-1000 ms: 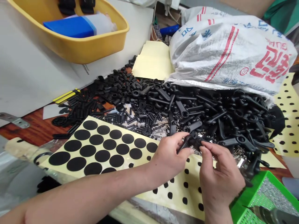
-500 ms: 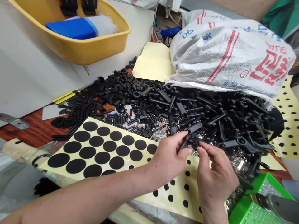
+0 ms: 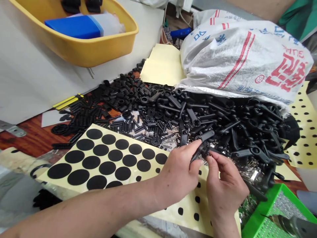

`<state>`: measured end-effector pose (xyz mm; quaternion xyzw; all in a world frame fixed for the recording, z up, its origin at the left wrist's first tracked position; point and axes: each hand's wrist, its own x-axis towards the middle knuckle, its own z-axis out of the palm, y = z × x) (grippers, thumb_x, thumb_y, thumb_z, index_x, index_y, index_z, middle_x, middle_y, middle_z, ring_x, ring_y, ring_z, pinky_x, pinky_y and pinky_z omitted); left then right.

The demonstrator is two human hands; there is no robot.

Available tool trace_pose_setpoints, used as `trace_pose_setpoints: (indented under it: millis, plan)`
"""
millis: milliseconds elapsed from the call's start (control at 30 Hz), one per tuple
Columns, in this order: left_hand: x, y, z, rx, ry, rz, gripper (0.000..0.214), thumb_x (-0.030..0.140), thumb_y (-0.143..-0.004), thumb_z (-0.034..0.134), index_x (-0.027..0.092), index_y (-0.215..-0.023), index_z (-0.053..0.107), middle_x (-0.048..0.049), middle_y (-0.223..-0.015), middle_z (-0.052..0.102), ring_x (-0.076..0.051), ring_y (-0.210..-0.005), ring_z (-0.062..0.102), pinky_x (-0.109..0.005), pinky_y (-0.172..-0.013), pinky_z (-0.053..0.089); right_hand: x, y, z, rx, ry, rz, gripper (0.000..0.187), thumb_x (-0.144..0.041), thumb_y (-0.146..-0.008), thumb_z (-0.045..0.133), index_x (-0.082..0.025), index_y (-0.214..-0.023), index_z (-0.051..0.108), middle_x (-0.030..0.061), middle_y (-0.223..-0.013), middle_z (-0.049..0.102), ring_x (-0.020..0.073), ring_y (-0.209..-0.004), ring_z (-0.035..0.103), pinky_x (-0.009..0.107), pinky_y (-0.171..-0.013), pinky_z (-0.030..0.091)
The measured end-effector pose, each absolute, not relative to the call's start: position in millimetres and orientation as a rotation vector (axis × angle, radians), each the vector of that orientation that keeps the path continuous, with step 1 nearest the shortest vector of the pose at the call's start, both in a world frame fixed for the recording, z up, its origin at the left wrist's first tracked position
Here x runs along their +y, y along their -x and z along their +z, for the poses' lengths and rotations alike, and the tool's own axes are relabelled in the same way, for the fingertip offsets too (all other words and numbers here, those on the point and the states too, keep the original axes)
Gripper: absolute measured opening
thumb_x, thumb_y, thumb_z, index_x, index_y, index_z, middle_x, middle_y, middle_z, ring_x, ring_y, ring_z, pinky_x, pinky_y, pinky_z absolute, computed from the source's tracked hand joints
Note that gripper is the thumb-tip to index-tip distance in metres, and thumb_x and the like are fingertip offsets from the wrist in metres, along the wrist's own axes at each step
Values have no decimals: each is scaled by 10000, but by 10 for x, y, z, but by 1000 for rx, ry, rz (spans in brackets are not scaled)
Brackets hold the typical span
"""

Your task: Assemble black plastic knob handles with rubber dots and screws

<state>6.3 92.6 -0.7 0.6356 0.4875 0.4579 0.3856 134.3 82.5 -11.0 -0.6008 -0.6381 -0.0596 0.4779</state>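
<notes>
The left hand (image 3: 179,173) and right hand (image 3: 225,188) pinch one black plastic lever handle (image 3: 200,150) between thumbs and fingertips, pressed together on it, just in front of a large heap of matching black handles (image 3: 237,125).

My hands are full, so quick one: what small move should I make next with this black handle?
Probably lift the black handle slightly toward you with your left hand and right hand, since both hold it right against the heap of black handles, where it could snag.
</notes>
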Motion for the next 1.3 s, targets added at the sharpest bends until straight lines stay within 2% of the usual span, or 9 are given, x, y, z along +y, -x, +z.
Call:
trace_pose_setpoints:
  millis: [100, 300, 433, 533, 700, 833, 1067, 1300]
  plan:
    - [926, -68, 2, 1244, -1621, 1173, 364, 109, -802, 488, 172, -1136, 619, -15, -800, 664, -132, -676, 573, -257, -643, 472, 817, -1363, -126, -1542, 1467, -103, 96, -224, -824, 632, -182, -850, 713, 38, -832, 725, 141, -730, 674, 273, -700, 551]
    - [936, -65, 32, 1245, -1505, 1153, 254, 254, -843, 551, 183, -1077, 621, 35, -652, 580, -107, -563, 500, -230, -544, 418, 803, -1378, -172, -1526, 1412, 21, 101, -172, -792, 661, -187, -874, 717, 43, -844, 723, 157, -736, 667, 323, -726, 558]
    - [949, -47, 25, 1250, -1478, 1165, 195, 274, -839, 571, 198, -1015, 607, 57, -599, 526, -101, -540, 481, -223, -532, 412, 784, -1355, -135, -1523, 1353, 110, 136, -150, -780, 666, -198, -896, 718, 47, -869, 717, 164, -771, 661, 329, -725, 555]
    - [957, -34, 40, 1214, -1480, 1219, 186, 256, -838, 568, 191, -1009, 603, 37, -668, 583, -108, -588, 542, -223, -564, 453, 759, -1370, -55, -1478, 1301, 329, 177, -182, -750, 709, -208, -924, 718, 54, -906, 706, 175, -823, 658, 326, -737, 554]
    - [926, -35, 88, 1117, -1561, 1338, 229, 226, -837, 579, 155, -1054, 604, -23, -814, 682, -136, -689, 632, -240, -639, 518, 787, -1469, 21, -1140, 1272, 808, 206, -346, -812, 661, -217, -961, 720, 71, -950, 718, 154, -786, 680, 294, -712, 561]
    - [886, -37, 100, 1069, -1642, 1366, 224, 191, -837, 582, 148, -1056, 606, -39, -873, 701, -138, -728, 652, -238, -673, 535, 860, -1532, 8, -1118, 1248, 1051, 292, -428, -758, 705, -216, -957, 729, 106, -999, 738, 218, -877, 701, 369, -761, 574]
    - [847, -11, 125, 967, -1750, 1384, 208, 208, -868, 582, 154, -1068, 584, -39, -896, 704, -109, -678, 632, -211, -643, 522, 882, -1564, -14, -1171, 1204, 1074, 209, -406, -742, 729, -233, -859, 745, 69, -874, 762, 210, -798, 721, 340, -709, 587]
    - [829, -7, 129, 964, -1785, 1382, 207, 183, -858, 564, 144, -1061, 566, -52, -870, 695, -132, -722, 643, -229, -657, 521, 801, -1519, -82, -1193, 1276, 928, 195, -337, -815, 662, -202, -943, 721, 78, -957, 735, 196, -874, 696, 337, -795, 568]
